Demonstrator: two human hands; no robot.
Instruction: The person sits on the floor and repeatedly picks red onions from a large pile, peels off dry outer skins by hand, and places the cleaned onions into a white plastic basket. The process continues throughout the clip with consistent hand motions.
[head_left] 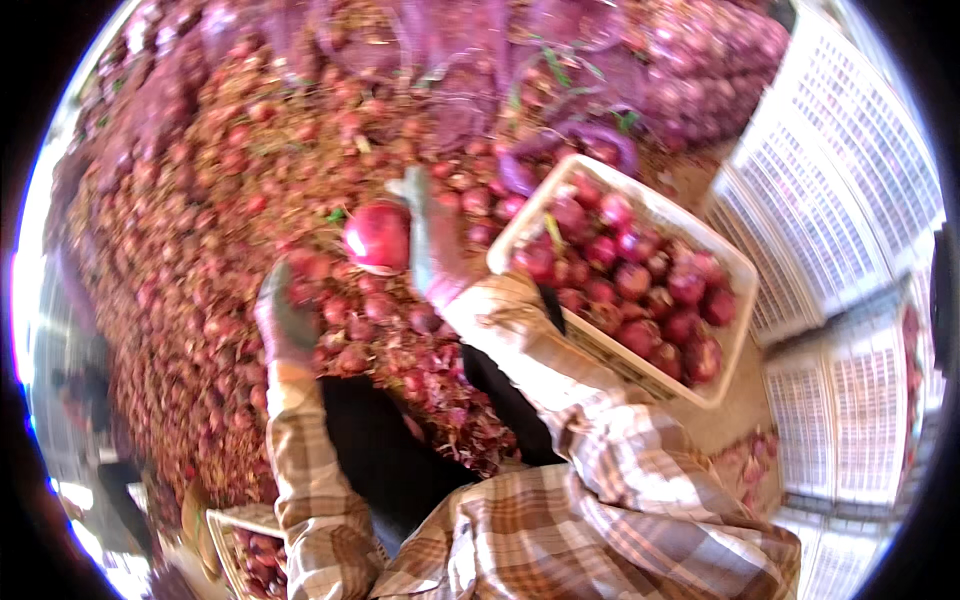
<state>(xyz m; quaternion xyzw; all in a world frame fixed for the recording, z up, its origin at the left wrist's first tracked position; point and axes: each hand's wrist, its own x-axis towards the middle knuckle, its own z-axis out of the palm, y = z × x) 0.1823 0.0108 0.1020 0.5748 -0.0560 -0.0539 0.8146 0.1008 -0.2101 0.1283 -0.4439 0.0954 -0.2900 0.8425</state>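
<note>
My right hand (pixel 432 240), in a pale grey-green glove, is against a large, shiny red onion (pixel 377 237). The onion sits at its palm side, and fingertips reach over the onion's upper edge. To the left, my left hand (pixel 285 315) is similarly gloved and hovers over the onion heap (pixel 200 260). Its fingers point forward, apart from the large onion, and nothing shows clearly in its grasp, though motion blurs it. Right of my right hand stands a cream plastic crate (pixel 735 340), filled with red onions (pixel 635 280).
Purple mesh sacks (pixel 570 60) lie along the far side, one bulging with onions (pixel 710 75). White slatted crates (pixel 820 170) are stacked at the right. Another crate (pixel 225 530) with onions stands at lower left. Loose onion skins (pixel 465 410) lie between my legs.
</note>
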